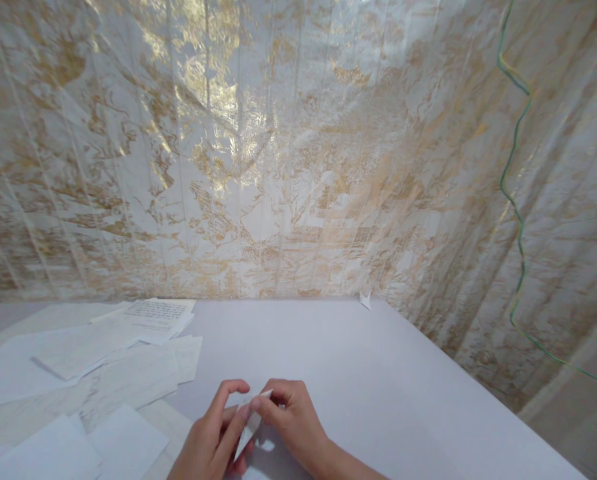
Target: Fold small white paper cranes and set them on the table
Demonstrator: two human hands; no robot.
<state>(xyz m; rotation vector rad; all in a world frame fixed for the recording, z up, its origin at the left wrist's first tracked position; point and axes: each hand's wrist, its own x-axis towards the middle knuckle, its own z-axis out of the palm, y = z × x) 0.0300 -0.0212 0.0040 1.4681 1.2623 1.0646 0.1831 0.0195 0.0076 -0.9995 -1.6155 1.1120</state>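
Left hand [212,437] and right hand [289,420] together low over counter [378,400], fingertips of both pinching small folded white paper piece [248,427], held tilted just above surface. Loose paper sheets [93,373] scattered left. Tiny paper scrap [365,301] at far edge by gold-patterned wall covering [278,167]. Green-yellow wire [516,200] hangs right.
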